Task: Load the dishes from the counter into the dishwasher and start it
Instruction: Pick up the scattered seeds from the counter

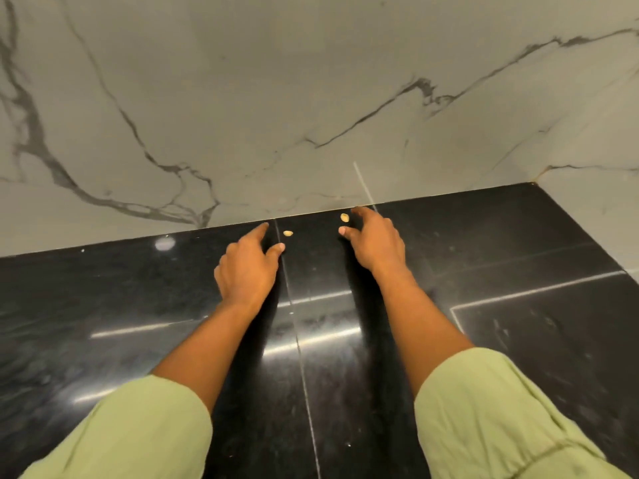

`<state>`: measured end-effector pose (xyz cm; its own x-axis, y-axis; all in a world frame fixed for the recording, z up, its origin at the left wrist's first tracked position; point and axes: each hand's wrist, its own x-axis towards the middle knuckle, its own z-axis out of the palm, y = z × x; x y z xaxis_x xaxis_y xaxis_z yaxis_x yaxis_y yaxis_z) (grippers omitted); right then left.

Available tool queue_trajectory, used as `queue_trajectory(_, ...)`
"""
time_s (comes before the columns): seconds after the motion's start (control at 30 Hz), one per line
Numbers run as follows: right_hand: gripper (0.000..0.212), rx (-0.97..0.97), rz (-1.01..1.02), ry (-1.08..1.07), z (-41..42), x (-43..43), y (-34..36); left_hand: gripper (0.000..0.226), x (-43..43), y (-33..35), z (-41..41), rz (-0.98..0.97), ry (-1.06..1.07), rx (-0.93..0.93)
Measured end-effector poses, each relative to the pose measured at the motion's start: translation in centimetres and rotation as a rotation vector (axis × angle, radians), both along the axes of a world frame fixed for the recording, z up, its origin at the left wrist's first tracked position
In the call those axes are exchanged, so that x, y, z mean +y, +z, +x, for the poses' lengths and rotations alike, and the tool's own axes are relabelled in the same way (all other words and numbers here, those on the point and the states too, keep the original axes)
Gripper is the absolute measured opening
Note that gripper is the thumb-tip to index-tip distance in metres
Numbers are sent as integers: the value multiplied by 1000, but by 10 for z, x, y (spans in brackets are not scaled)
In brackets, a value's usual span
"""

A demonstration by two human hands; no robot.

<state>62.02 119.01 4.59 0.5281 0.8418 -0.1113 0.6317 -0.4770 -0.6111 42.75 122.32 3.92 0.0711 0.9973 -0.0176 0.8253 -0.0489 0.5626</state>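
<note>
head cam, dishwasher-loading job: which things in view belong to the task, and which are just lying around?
Job:
left hand and right hand, both empty
black counter
no dishes or dishwasher in view

Lying about:
tan scrap by the left thumb
second tan scrap by the right fingertips
marble wall

Wall (311, 98) behind counter (518, 305), first crumb (288, 233) on counter right of left hand (247, 271), second crumb (344, 217) left of right hand (377, 243)

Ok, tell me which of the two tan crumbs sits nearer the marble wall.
The right crumb, between the right hand's forefinger and thumb; the left crumb lies farther out, by the left hand.
</note>
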Motion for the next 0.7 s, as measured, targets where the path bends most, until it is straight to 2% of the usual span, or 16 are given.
queue_trajectory(0.13,43,-95,-14,33,-4,17,-1,49,21,-3,2,-7,-154,84)
queue_trajectory(0.27,39,-154,-8,-3,-5,26,-5,39,35,-5,13,56,-208,153)
queue_trajectory(0.5,29,-128,-62,-69,-3,38,-4,37,46,-13,23,41,-131,-15)
queue_trajectory(0.57,29,-119,-79,-76,-3,39,-3,38,49,-13,23,23,-121,-33)
queue_trajectory(0.63,30,-135,-92,-84,-4,40,-3,29,51,-12,23,28,-129,-35)
queue_trajectory(0.7,32,-186,-109,-80,-10,39,-3,28,48,-14,24,43,-162,21)
